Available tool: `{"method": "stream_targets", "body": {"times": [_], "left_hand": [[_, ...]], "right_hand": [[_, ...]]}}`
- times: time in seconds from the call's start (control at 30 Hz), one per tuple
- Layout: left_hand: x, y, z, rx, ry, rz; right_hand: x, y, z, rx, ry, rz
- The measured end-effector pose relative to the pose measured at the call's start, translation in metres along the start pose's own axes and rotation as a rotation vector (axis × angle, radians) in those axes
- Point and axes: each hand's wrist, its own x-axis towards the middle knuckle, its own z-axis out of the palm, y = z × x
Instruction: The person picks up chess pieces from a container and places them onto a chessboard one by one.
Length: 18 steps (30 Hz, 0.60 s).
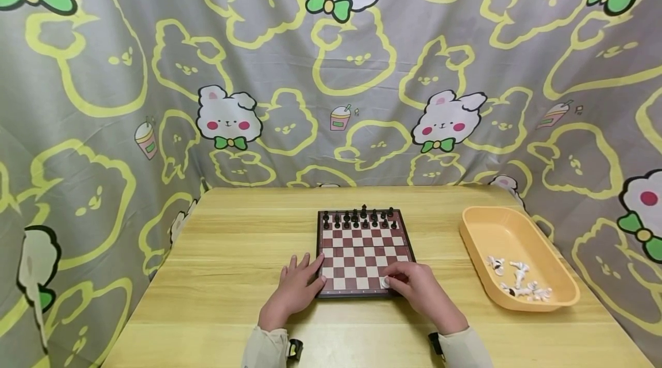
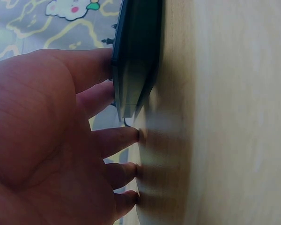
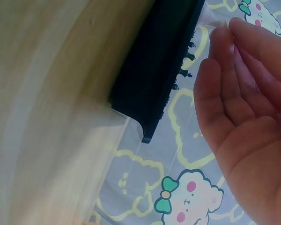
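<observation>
A brown-and-cream chessboard [image 1: 357, 271] lies on the wooden table, with two rows of black chess pieces [image 1: 355, 223] standing along its far side. My right hand [image 1: 418, 284] is over the near right part of the board, and its thumb and fingertips pinch a white chess piece [image 3: 213, 19]. Most of that piece is hidden by the fingers in the head view. At the board's left edge, my left hand [image 1: 297, 284] has thumb and index finger touching the frame. Its other fingertips [image 2: 131, 136] rest on the table, spread and fairly straight.
To the right of the board stands an orange-yellow plastic tray [image 1: 468, 241] with several white chess pieces [image 1: 519, 271] lying in it. A patterned grey curtain [image 1: 289, 63] hangs behind the table [image 1: 233, 230] and along both sides.
</observation>
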Motion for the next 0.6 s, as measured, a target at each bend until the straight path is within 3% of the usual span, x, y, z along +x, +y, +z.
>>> {"method": "stream_targets", "body": {"times": [0.33,0.47,0.6], "left_hand": [[0.000,0.000,0.000,0.002,-0.001,-0.003],[0.001,-0.001,0.000,-0.003,-0.004,-0.002],[0.000,-0.002,0.000,-0.005,-0.005,0.000]], "right_hand": [[0.000,0.000,0.000,0.006,-0.011,0.014],[-0.001,-0.001,-0.004,0.028,-0.023,0.061],[-0.002,0.004,-0.016,0.022,0.052,0.124]]}}
